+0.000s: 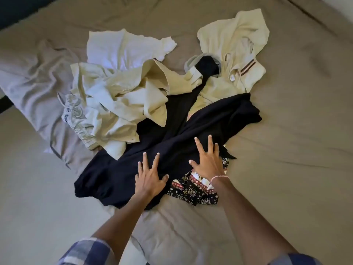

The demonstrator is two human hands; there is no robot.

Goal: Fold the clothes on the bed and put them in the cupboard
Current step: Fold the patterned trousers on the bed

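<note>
The folding is only starting, by the look of it: nothing on the bed (296, 131) lies folded, and the first piece in hand is the black garment (210, 119), crumpled at the near side of the heap. The left hand (150, 180) and the right hand (207, 161) both lie flat on it with fingers straight and spread, gripping nothing, pressing the cloth down.

The next move probably calls for pulling the black garment free of the others and spreading it smooth before any fold. A black patterned cloth (193, 190) pokes out from under its near edge, below the right hand. Cream garments (122, 100) overlap its left part, with pale drawstring shorts (76, 111) further left. A cream polo shirt (235, 41) with a striped collar lies beyond it, and a white shirt (118, 48) beyond and to the left.

The cupboard is out of view, and no other container shows; every garment in view lies on the bed.
</note>
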